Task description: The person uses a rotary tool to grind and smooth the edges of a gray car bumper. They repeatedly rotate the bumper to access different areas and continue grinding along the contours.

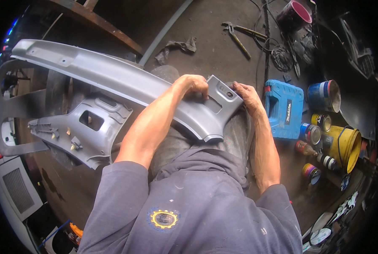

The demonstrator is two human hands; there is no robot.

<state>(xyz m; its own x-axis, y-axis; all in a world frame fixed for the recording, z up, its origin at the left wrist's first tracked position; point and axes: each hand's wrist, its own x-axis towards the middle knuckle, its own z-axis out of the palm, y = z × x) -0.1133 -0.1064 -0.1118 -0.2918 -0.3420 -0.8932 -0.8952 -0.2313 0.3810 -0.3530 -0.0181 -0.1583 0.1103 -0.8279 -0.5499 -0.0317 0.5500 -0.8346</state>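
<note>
A long grey car trim panel (134, 88) lies across my lap, its wide end with slots and a rectangular recess toward me. My left hand (194, 84) is closed, fingers curled, against the panel beside the recess; whatever is in it is hidden. At the far right corner of the wide end, my right hand (249, 98) grips the panel's edge next to a slotted opening. A second grey trim piece (76, 127), with a square cutout and clips on it, rests to the left, apart from both hands.
A blue tool case (283, 111) stands on the right, with paint cans (310, 133) and a yellow bucket (358, 148) beyond it. Pliers (239, 40), a crumpled rag (178, 48) and cables (260, 42) lie on the floor ahead. A rusty beam (100, 25) crosses the upper left.
</note>
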